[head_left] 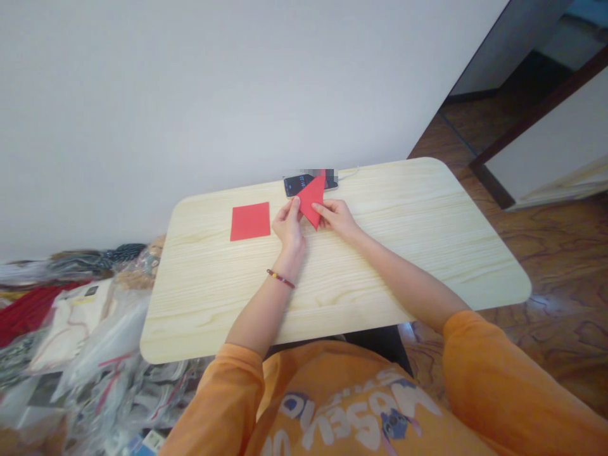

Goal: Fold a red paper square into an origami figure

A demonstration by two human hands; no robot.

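A folded piece of red paper (312, 197) with pointed corners is held up between my two hands over the table. My left hand (289, 223) pinches its left edge with the thumb on top. At its lower right edge, my right hand (335, 216) grips it between thumb and fingers. To the left of my left hand, a square of red paper (250, 221) lies flat. Behind the folded paper is a phone (295, 184) with a lit screen, partly covered by the paper.
The light wood-grain table (380, 278) has rounded corners and stands against a white wall (213, 95). A thin white cable (350, 173) runs from the phone. Plastic-bagged clothes (90, 335) are heaped at the left. Brown wood flooring (555, 253) lies to the right.
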